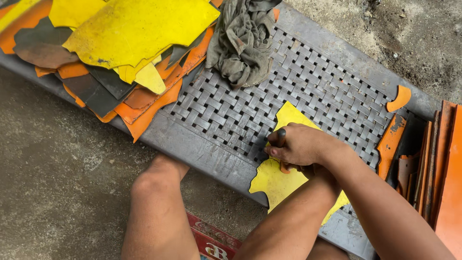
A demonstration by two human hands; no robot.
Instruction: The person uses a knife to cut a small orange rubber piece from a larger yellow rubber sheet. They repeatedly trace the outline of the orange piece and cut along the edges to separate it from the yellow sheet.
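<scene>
A yellow leather-like sheet (275, 182) with a ragged edge lies across the front rail of a grey metal bench (202, 147) with a woven strap top. My right hand (297, 144) rests on this sheet with its fingers curled tight and its thumb at the sheet's left edge. A small orange bit (285, 169) peeks out beneath the palm. My left forearm (293, 216) rises from below and ends under the right wrist. The left hand itself is hidden there.
A heap of yellow, orange and dark sheets (120, 43) covers the bench's left end, with a crumpled grey rag (243, 41) beside it. Orange strips (433, 163) stand at the right end, and a curved orange scrap (399, 98) lies nearby. My bare knee (159, 188) is below the bench, over a concrete floor.
</scene>
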